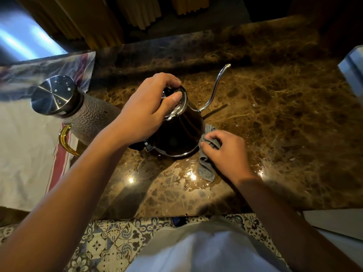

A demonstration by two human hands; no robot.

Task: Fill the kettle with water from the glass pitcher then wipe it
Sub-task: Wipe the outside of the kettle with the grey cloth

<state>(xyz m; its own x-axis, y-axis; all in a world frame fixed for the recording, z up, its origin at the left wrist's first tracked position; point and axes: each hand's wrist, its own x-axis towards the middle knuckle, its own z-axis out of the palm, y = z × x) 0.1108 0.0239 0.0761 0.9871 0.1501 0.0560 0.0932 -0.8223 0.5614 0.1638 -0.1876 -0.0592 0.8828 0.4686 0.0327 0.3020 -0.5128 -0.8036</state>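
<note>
A dark, shiny gooseneck kettle (177,134) stands upright in the middle of the brown marble counter (275,114), its thin spout curving up to the right. My left hand (145,110) grips the kettle's lid from above. My right hand (227,152) presses a grey cloth (206,167) against the kettle's lower right side. The textured glass pitcher (88,116), with a steel lid and a gold handle, stands to the left of the kettle, apart from both hands.
A white towel with red stripes (25,154) lies under the pitcher on the left. Water patches (188,179) glisten on the counter in front of the kettle. A metal object (353,75) sits at the right edge. Patterned floor tiles show below the counter's front edge.
</note>
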